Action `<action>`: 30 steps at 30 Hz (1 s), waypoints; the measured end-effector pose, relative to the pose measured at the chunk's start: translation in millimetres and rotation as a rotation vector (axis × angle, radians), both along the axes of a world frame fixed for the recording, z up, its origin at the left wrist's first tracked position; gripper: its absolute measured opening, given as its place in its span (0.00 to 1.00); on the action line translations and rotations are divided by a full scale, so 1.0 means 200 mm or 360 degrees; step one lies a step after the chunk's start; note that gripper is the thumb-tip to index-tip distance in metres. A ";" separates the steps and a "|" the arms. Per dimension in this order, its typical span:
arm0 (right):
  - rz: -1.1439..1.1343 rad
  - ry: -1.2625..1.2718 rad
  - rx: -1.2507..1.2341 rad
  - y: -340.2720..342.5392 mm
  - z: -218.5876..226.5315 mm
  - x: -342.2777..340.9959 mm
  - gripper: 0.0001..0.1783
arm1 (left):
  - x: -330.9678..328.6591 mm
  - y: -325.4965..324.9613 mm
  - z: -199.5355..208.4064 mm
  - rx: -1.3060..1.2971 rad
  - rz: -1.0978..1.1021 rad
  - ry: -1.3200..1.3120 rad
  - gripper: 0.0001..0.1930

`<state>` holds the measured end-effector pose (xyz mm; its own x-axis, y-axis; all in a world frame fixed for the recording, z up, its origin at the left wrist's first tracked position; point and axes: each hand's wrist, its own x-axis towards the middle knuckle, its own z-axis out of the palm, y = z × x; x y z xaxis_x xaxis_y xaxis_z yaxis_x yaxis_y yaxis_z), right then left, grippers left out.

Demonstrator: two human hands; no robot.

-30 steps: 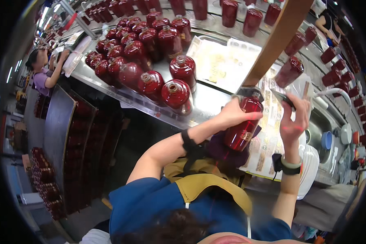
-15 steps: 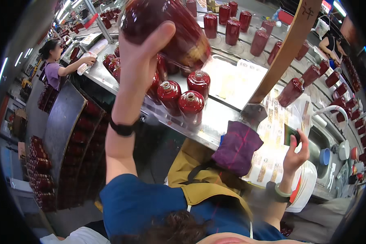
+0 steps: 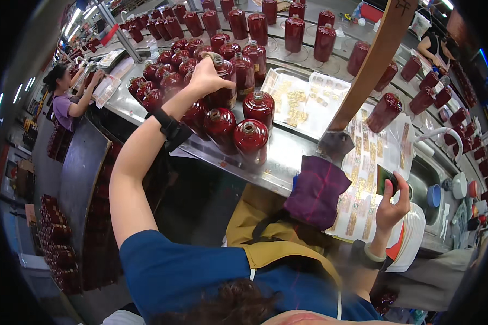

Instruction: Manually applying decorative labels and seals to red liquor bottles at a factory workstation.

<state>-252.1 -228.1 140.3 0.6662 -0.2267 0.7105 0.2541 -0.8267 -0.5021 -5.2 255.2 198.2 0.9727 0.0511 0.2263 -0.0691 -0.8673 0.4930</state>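
Observation:
On the metal bench, my left hand curls around a glossy dark-red glass bottle, its thumb reaching across the near side. This bottle stands upright in a close group of similar red bottles with open necks. Over to the right, my right hand pinches a small flat dark-green piece with a black edge, whose exact kind I cannot make out. Beneath that hand lie clear-and-white sheets with rows of gold decals. A white tray holding loose gold decals sits between the bottles and a wooden post.
The slanting wooden post rises from the bench, with a purple cloth at its foot. Behind run lines of red bottles. A sink with a blue bowl is at right. A person in purple works at far left.
My left hand has lowered the red bottle from close in front of me into the group on the bench. My right hand has barely moved.

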 end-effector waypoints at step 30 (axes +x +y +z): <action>0.0599 0.0373 0.0414 0.30 -0.01 0.01 0.12 | -0.92 -0.52 -0.45 -0.0250 -0.0594 -0.0834 0.39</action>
<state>-249.6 -168.3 139.3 0.8704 -0.0898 0.4840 0.3658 -0.5399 -0.7581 -189.1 151.6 108.2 0.6947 -0.1970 0.6918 -0.6163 -0.6590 0.4312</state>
